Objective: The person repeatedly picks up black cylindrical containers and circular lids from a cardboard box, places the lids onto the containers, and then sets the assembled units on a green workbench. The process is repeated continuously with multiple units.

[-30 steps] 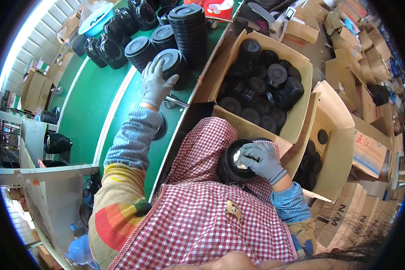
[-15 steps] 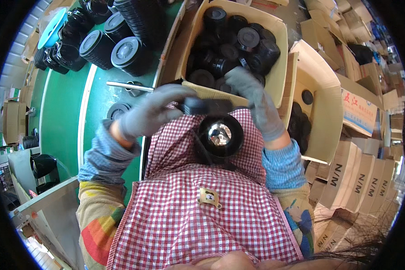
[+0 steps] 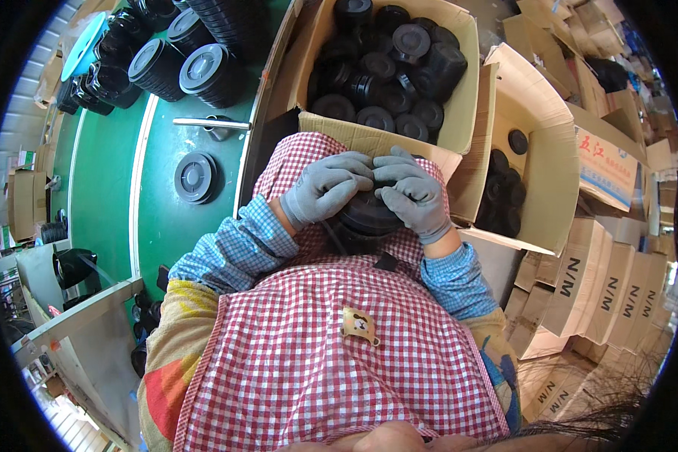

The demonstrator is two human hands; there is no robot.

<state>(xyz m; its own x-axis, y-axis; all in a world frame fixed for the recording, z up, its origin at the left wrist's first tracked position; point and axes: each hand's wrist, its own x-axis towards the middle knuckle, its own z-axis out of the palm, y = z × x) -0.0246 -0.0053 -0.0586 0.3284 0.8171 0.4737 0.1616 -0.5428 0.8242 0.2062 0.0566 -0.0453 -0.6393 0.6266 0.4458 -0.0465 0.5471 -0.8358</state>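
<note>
A black round container (image 3: pixel 369 218) stands in my lap against the checked apron, its dark top facing up. My left hand (image 3: pixel 328 188), in a grey glove, is closed at its upper left edge. From the right, my right hand (image 3: pixel 416 194), gloved alike, curls its fingers over the far side. Between the fingertips of both hands is a small dark round piece, probably a black lid, mostly covered by the gloves. Whether it sits on the container or just above it, I cannot tell.
Ahead, a cardboard box (image 3: pixel 465 128) holds many black round lids (image 3: pixel 411 41). Another box (image 3: pixel 554 181) with black pieces stands to its right. On the green table (image 3: pixel 169 143) at left are a grey-black disc (image 3: pixel 196 178), a metal bar (image 3: pixel 211 123) and stacked black containers (image 3: pixel 203 69).
My right hand has come back from the lid box to the container. My left hand has moved right with the black piece. The container's shiny inside is now hidden.
</note>
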